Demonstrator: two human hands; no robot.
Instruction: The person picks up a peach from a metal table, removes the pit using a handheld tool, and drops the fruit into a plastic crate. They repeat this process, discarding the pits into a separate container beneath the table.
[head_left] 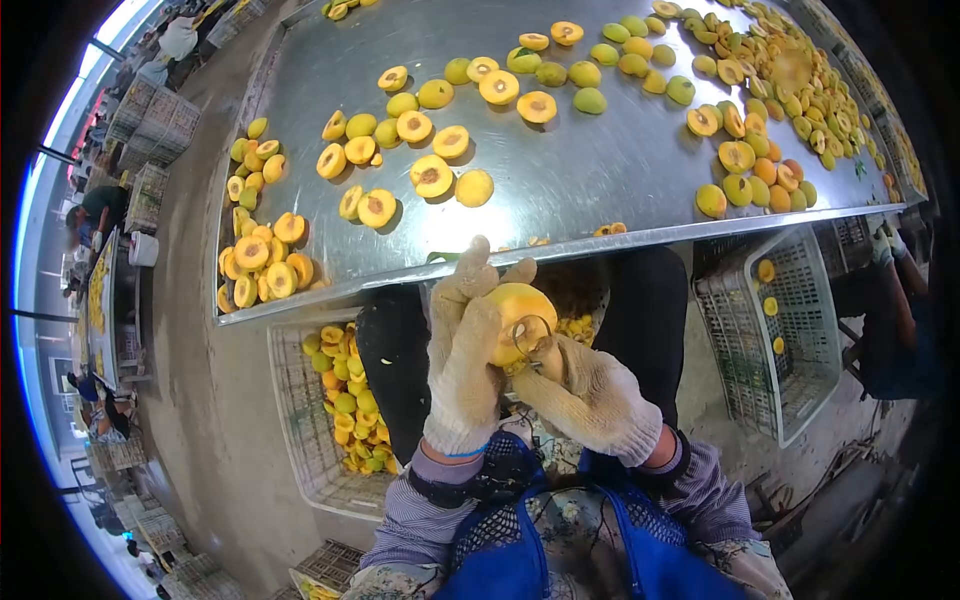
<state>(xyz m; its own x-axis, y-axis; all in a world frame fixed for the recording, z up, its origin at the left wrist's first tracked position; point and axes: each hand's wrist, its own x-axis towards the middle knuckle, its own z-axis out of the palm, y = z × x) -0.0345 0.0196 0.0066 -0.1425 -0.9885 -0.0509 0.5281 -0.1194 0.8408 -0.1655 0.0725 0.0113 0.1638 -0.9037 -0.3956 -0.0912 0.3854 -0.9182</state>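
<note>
My left hand [462, 365], in a pale knit glove, is closed around a yellow peach [515, 302] in front of my lap, below the table's near edge. In my gloved right hand [598, 402] is a pitting tool with a thin metal loop [548, 343]. The loop lies against the peach's near side; most of the handle is hidden by the fingers. Beyond my hands is the metal table [560, 185] with peach halves [431, 176] scattered cut side up and cut side down.
A crate of peach pieces [350, 400] stands left of my legs, and more pieces [575, 328] lie between my knees. At right is a crate [785, 340] with a few halves. Peaches are heaped [790, 75] at the table's far right. Another person's gloved hands [887, 242] show at the right edge.
</note>
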